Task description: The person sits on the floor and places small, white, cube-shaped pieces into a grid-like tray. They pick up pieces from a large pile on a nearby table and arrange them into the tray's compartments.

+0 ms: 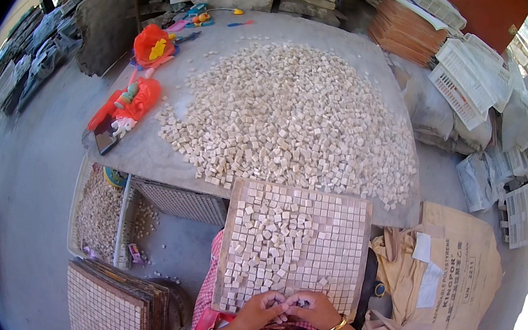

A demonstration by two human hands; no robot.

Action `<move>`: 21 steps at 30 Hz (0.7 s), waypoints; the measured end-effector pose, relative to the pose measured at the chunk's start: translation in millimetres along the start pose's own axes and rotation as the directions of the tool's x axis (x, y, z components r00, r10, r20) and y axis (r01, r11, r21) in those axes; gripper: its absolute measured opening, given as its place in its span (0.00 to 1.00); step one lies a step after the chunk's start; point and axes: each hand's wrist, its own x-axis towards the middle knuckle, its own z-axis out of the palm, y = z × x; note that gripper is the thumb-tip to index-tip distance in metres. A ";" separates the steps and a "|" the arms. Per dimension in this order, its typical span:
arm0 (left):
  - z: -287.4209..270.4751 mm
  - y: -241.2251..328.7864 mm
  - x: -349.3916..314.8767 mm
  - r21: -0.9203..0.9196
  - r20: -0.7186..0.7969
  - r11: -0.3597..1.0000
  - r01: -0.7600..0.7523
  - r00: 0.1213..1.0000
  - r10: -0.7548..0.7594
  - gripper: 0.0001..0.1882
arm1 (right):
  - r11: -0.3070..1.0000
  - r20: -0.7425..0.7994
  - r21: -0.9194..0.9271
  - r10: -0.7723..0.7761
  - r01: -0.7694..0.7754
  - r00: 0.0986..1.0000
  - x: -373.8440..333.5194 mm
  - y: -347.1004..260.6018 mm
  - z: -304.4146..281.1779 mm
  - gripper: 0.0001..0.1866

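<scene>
A square wooden tray (pixel 364 246) with a grid rests over my lap. Its right side is filled with pale stone cubes (pixel 337 243) in even rows, and loose cubes (pixel 269 226) lie jumbled across its left part. At the tray's near edge my left hand (pixel 262 310) and my right hand (pixel 315 310) meet, fingers bent and pinched together. Whatever small thing lies between the fingertips is hidden. A gold bracelet circles my right wrist, and a thin dark band my left.
A big heap of stone cubes (pixel 298 116) covers the grey table (pixel 143 158) ahead. Red plastic bags (pixel 145 98) lie on its left. A white crate (pixel 77 206) of chips and stacked filled trays (pixel 106 305) stand at left. A tan sack (pixel 457 280) lies right; white crates (pixel 460 91) behind.
</scene>
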 end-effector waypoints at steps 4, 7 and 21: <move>-19.9 -10.9 1.0 -0.346 0.122 0.932 0.104 0.990 -0.065 0.10 | 0.999 -0.146 0.013 -0.030 0.032 0.989 8.2 0.4 -3.3 0.09; -32.4 -8.1 -4.2 -0.544 0.088 0.836 0.070 0.996 -0.026 0.08 | 0.951 -0.217 -0.288 -0.183 0.116 0.959 24.4 -2.8 -14.5 0.07; -62.2 8.7 -22.9 -0.256 -0.324 0.947 -0.193 0.940 0.104 0.07 | 0.735 -0.095 -0.606 -0.445 0.303 0.890 75.1 -9.5 -1.8 0.06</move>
